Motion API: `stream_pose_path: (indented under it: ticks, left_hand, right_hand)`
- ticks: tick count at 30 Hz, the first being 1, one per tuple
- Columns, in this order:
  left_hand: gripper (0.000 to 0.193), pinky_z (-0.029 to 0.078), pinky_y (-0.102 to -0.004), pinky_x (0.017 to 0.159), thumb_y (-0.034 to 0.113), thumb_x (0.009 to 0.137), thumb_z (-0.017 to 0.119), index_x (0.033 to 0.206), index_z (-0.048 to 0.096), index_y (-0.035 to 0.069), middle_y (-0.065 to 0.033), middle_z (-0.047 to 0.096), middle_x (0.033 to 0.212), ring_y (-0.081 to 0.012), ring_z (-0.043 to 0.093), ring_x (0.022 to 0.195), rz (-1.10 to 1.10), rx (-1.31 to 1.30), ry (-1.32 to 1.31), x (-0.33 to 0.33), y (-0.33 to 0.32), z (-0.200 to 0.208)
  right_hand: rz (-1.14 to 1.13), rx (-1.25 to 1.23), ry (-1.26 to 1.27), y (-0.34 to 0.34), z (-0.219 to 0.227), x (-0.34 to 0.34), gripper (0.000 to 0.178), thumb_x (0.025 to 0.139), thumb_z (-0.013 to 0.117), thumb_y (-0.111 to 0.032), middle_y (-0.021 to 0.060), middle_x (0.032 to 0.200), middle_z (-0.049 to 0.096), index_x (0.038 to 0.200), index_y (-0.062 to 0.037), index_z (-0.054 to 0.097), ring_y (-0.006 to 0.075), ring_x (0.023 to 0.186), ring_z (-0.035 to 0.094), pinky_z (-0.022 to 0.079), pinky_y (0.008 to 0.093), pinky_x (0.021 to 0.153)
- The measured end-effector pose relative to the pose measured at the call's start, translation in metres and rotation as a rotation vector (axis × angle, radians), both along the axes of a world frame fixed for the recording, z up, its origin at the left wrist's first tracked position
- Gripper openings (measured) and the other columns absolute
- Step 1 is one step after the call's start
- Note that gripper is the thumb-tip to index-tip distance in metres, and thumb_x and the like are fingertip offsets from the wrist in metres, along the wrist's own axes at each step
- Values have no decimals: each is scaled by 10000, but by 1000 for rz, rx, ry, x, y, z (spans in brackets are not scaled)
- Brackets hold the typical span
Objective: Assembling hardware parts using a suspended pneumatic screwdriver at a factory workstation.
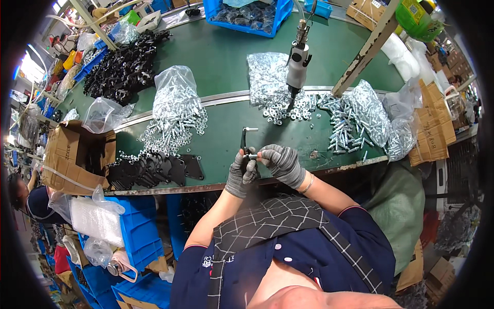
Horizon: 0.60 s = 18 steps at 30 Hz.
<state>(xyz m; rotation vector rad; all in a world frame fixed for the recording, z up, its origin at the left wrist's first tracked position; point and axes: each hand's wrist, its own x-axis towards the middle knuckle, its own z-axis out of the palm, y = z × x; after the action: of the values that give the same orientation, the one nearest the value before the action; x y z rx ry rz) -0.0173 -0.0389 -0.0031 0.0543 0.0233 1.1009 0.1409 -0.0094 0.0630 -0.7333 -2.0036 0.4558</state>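
Above the near edge of the green workbench, my left hand (239, 174), in a grey striped glove, is closed around a thin black metal bracket (244, 139) held upright. A silver bolt (251, 129) sticks out sideways from the bracket's top end. Lower down, my right hand (283, 164), gloved the same way, pinches a second silver bolt (253, 156) against the bracket; fingertips partly hide it. Flat black plates (154, 170) lie in a row left of my hands. Beyond them, small silver nuts (278, 112) spill from a clear bag.
A pneumatic screwdriver (297, 67) hangs over the bench (216, 123). Silver bolts (342, 129) are heaped to the right, near a slanted post (368, 46). More nuts (170, 131) lie left. A cardboard box (69, 165) stands at the left edge; black parts (123, 67) are piled farther back.
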Motion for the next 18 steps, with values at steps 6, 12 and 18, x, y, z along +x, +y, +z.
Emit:
stream_pose_path:
  ticks: [6, 12, 18]
  left_hand:
    - [368, 335, -225, 291, 347, 934, 430, 1087, 520, 25, -81, 571, 634, -135, 416, 323, -12, -43, -22, 1, -1, -6]
    - [344, 324, -214, 296, 363, 907, 483, 1009, 548, 42, -79, 610, 690, -124, 420, 333, -1, -97, 201, -2, 0, 10]
    - [310, 320, -200, 308, 344, 884, 530, 917, 574, 38, -85, 635, 718, -111, 451, 357, 111, -69, 793, -15, 19, 25]
  right_hand:
    - [-38, 238, -12, 3, 7, -3, 153, 682, 658, -48, 98, 784, 600, 782, -87, 549, 273, 646, 595, 485, 354, 523]
    - [-38, 163, -25, 5, 1, 2, 163, 676, 653, -41, 99, 794, 599, 798, -90, 557, 280, 684, 595, 487, 367, 545]
    - [-330, -219, -399, 56, -47, 44, 159, 751, 660, -141, 122, 824, 617, 881, -74, 597, 321, 803, 592, 478, 366, 697]
